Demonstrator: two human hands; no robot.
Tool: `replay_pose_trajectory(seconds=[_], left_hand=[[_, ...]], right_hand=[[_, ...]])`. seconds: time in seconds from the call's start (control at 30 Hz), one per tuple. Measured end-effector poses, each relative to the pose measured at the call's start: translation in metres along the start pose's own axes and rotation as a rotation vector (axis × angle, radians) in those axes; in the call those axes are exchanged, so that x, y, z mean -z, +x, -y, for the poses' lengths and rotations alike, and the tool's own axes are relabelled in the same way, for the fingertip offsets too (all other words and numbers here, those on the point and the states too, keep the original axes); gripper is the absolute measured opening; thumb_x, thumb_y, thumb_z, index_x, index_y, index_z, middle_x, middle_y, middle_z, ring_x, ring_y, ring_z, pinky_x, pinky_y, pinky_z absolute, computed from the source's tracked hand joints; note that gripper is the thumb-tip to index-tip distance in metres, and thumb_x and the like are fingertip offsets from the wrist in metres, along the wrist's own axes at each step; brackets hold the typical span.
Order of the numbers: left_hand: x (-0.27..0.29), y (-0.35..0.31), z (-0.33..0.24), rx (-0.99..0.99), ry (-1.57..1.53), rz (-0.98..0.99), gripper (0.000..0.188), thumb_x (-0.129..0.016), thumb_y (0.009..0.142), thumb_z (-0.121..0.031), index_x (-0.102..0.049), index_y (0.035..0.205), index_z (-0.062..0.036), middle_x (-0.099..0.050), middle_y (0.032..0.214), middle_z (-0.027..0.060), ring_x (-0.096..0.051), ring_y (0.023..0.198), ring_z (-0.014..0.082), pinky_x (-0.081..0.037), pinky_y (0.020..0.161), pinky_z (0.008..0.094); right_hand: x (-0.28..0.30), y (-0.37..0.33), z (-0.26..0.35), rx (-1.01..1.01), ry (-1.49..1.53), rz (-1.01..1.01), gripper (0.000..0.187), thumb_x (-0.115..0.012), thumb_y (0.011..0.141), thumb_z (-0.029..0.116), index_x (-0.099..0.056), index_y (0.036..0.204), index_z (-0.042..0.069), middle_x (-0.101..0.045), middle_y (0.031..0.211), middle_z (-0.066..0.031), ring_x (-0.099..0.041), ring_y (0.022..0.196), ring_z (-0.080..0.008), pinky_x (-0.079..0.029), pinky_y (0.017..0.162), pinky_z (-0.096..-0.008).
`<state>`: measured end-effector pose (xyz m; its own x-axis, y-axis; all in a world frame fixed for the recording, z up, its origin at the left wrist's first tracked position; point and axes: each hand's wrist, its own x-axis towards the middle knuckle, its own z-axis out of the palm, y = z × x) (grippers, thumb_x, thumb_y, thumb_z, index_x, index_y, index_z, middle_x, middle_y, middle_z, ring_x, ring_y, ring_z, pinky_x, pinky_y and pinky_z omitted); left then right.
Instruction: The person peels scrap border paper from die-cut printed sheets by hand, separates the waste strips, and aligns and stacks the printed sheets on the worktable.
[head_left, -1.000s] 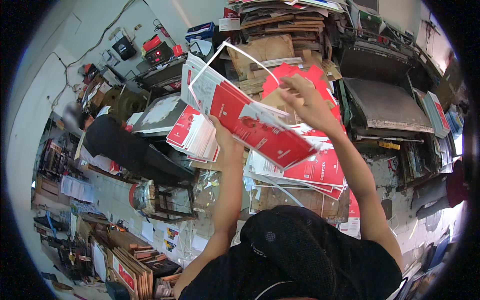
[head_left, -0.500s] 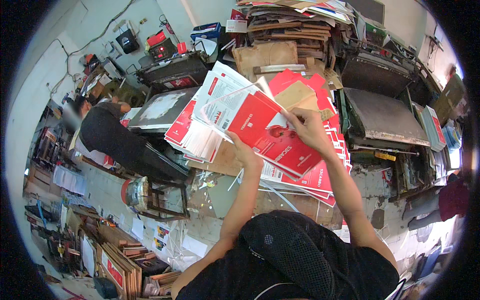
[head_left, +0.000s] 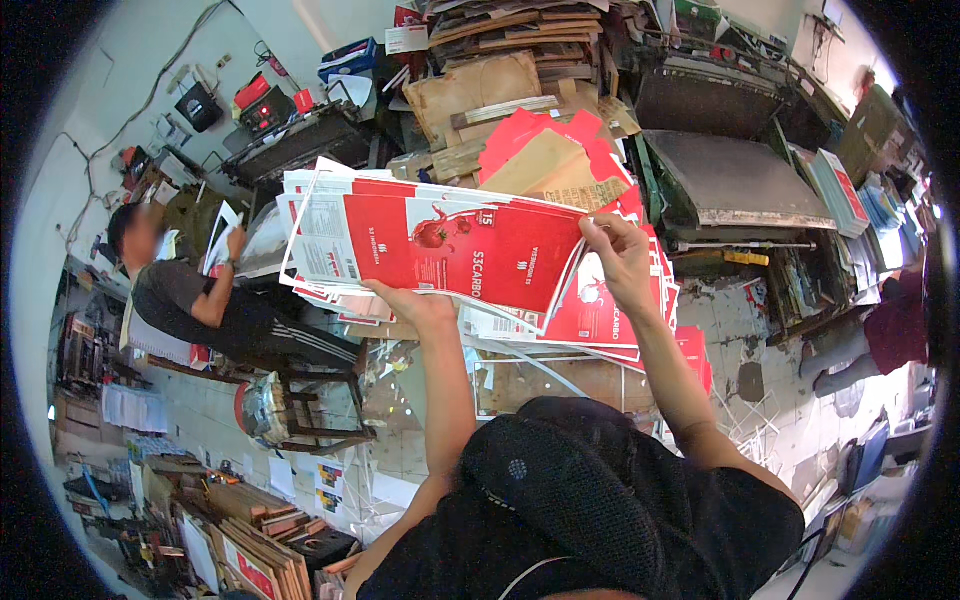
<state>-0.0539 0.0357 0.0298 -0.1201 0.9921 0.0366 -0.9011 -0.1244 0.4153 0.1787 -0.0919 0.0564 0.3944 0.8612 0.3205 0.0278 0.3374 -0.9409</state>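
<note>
Across my two hands lies a small batch of long red-and-white printed card sheets (head_left: 400, 245), with a tomato picture on the red part. My left hand (head_left: 415, 305) grips its near edge, the thumb flat on top and the other fingers hidden underneath. At the right end, my right hand (head_left: 622, 250) pinches the corner of the batch between thumb and fingers. Below and to the right of it, more sheets of the same print (head_left: 600, 320) lie in an uneven stack. Brown card (head_left: 550, 175) and bare red card pieces (head_left: 515, 130) rest just beyond.
A flat-bed machine (head_left: 735, 190) stands on the right, and another (head_left: 290, 150) on the left. To the left, a co-worker (head_left: 190, 300) holds a white sheet beside a stool (head_left: 300, 410). Piled boards (head_left: 520, 40) rise at the back. Paper strips (head_left: 740, 420) litter the floor.
The held sheets have turned from a slant to nearly level and extend farther left. Both hands still hold them. The co-worker has turned and now raises a white sheet. The whole view has shifted.
</note>
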Motion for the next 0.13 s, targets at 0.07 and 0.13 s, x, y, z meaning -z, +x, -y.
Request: replay_pose_trajectory(seconds=[0.07, 0.13], left_hand=[[-0.003, 0.002, -0.001, -0.049, 0.045, 0.02, 0.071, -0.027, 0.093, -0.063, -0.028, 0.143, -0.0126, -0.032, 0.147, 0.0097, -0.031, 0.135, 0.0303, -0.026, 0.111, 0.0495], [-0.013, -0.001, -0.011, 0.001, -0.035, 0.053, 0.07, -0.028, 0.093, -0.061, -0.027, 0.144, -0.0128, -0.031, 0.148, 0.0098, -0.03, 0.135, 0.0308, -0.026, 0.111, 0.0495]], right_hand=[[-0.009, -0.002, -0.002, 0.051, 0.011, -0.133, 0.034, -0.067, 0.087, 0.021, -0.061, 0.108, -0.004, -0.064, 0.072, -0.0061, -0.059, 0.07, -0.0073, -0.049, 0.065, -0.0236], [-0.015, -0.013, 0.004, 0.149, 0.046, -0.175, 0.032, -0.065, 0.088, 0.016, -0.061, 0.115, -0.001, -0.065, 0.084, -0.004, -0.058, 0.075, -0.0066, -0.049, 0.067, -0.0234]])
